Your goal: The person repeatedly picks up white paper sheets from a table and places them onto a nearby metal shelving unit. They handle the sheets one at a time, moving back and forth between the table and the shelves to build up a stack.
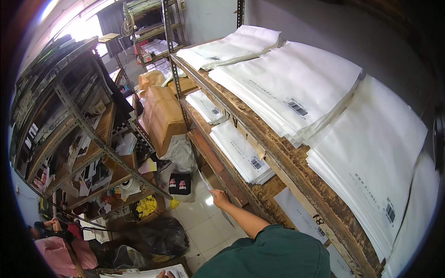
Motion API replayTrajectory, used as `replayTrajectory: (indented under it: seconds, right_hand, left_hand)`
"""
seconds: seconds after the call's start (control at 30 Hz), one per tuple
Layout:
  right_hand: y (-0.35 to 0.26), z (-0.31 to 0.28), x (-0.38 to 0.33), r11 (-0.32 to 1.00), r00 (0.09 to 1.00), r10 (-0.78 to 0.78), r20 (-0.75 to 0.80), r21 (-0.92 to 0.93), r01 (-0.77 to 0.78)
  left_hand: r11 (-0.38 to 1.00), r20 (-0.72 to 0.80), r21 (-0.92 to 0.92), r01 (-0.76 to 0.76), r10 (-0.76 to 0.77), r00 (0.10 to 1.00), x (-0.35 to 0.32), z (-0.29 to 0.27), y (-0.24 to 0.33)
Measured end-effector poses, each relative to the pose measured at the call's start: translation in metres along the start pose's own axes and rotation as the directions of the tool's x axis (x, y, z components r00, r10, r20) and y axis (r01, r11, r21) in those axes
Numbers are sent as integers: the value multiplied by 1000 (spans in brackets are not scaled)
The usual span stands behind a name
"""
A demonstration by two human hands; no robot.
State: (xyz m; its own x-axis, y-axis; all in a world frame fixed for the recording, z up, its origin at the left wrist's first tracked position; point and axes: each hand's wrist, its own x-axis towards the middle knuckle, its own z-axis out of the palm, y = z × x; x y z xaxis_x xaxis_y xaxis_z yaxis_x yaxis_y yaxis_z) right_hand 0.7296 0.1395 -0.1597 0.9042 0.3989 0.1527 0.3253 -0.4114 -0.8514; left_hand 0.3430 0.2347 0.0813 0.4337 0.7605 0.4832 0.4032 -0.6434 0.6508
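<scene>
My right hand (219, 199), its arm in a dark green sleeve, is closed on a thin white sheet (206, 181) seen nearly edge-on. It hangs over the tiled floor, beside the lower boards of the rack on the right. Only a few fingertips of my left hand (165, 274) show at the bottom edge, next to white sheets (139, 273); its grip is hidden. On the rack's upper shelf lie stacks of white printed bags (296, 88), with smaller white stacks (241, 153) on the shelf below.
A tall brown carton (162, 116) stands beyond the rack. On the floor lie a black folded cloth with a pink print (180, 184) and a dark plastic bag (160, 236). Metal shelving (83, 125) fills the left. Another person in pink (67, 252) is at lower left.
</scene>
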Motion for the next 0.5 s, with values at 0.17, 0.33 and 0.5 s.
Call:
replayTrajectory:
  seconds: [0.17, 0.33, 0.5]
  right_hand:
    - [12, 8, 1, 1000, 999, 3, 34, -29, -2]
    - [-6, 2, -2, 999, 998, 3, 61, -39, -1]
    - [-37, -22, -7, 999, 994, 47, 95, -10, -47]
  left_hand:
    - [855, 109, -261, -448, 487, 867, 63, 31, 31]
    - [501, 224, -523, -690, 861, 456, 179, 54, 193]
    - [221, 101, -727, -650, 971, 217, 211, 119, 369]
